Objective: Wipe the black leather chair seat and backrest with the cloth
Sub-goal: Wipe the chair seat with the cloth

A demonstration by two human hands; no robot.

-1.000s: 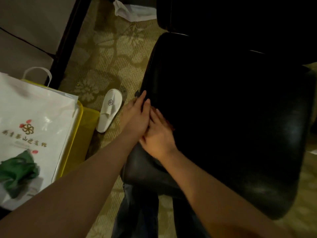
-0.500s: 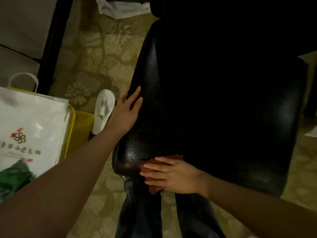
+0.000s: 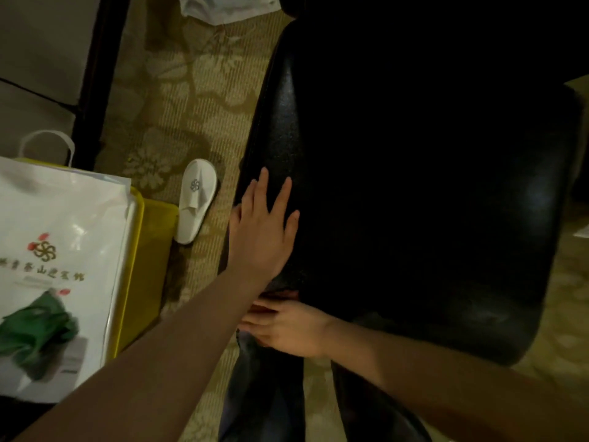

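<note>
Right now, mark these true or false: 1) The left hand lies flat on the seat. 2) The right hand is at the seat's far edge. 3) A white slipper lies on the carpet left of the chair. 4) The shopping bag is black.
1) True: the left hand rests palm down on the black chair seat.
2) False: the right hand is at the near front corner.
3) True: the white slipper lies there.
4) False: the shopping bag is white.

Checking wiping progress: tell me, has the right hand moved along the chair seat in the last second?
Yes. The right hand slid from mid left edge of the seat to its near front corner.
</note>
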